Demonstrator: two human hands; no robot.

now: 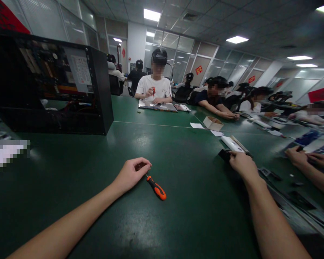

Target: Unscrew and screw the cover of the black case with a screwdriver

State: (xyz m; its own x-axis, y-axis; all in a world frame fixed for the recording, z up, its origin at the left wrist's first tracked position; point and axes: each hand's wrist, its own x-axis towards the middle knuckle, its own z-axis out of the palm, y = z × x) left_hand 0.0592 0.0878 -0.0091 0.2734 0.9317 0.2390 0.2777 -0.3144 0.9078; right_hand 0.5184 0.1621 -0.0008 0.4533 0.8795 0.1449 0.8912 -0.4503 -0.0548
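computer case [51, 84] stood open at the far left of the green table [178, 216], its black side turned to the camera and its boards and cables visible inside. just in front of it, at the left edge, lay something pale that was blurred and could not be told.

left hand [131, 174] rested on the table near the middle, with the bare forearm coming in from the lower left. its fingers were curled and the thumb and forefinger were pressed together around the thin metal tip of a small screwdriver [156, 187]. the screwdriver lay flat on the table, its orange and black handle pointing away from the hand to the lower right.

across the table a person in a white shirt [153, 88] sat with a flat device before them and held another orange tool upright. further right, a small cardboard box [212, 123] and some white paper slips lay on the table.

right hand [241, 163] was stretched out on the right side, well apart from the screwdriver. its fingers were bent down onto a small black object [224, 154], which lay just beside a white flat device [232, 144]. whether the hand gripped the black object or only touched it, i cannot tell.

at the right edge another person's hands [309, 158] rested on the table.
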